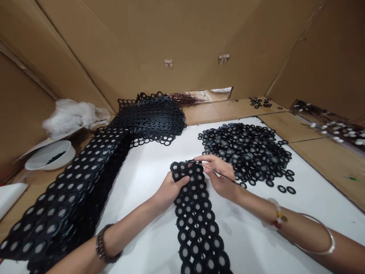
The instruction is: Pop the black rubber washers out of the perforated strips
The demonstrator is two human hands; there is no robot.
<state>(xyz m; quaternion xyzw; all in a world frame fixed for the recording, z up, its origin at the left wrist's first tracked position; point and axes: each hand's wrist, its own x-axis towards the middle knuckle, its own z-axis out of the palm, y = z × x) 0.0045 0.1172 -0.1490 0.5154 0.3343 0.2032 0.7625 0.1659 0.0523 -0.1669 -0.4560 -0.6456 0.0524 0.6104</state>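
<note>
My left hand [171, 188] pinches the far end of a strip of joined black rings [196, 213], its thumb lying on top. The strip runs down toward me over the white board [137, 213]. At the strip's top right corner, the fingers of my right hand [219, 173] are closed on a thin dark rod [221, 174] that slants back across the palm. A black ring [193, 161] lies under my right fingertips at the strip's edge. The rod's tip and any thread there are too small to make out.
A heap of loose black rings [245, 152] lies at the right. Long joined ring mesh [82, 171] is folded at the left and bunched [154, 118] at the back. Further left are a white bowl [64, 154] and a clear plastic bag [71, 116]. Cardboard walls [194, 34] enclose the space.
</note>
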